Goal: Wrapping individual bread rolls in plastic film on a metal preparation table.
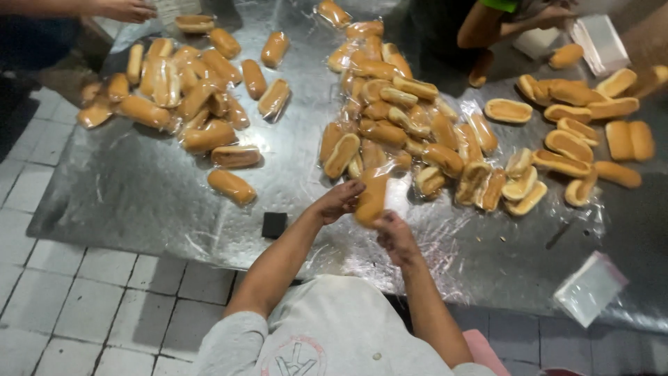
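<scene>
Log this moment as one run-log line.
left hand: holds bun | right hand: on bun's lower end | metal table: wrapped bun piles

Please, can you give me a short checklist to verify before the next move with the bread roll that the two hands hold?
1. Left hand grips the bread roll: ok, fingers on its upper left side.
2. Right hand supports the roll's lower end: ok, touching.
3. Roll fully inside a clear bag: cannot tell, the picture is blurred there.
4. Free place on the metal table in front of the hands: ok.
5. Small black block away from the hands: ok, it lies apart to the left.
6. Stack of clear bags within reach: cannot tell; it lies far right.
</scene>
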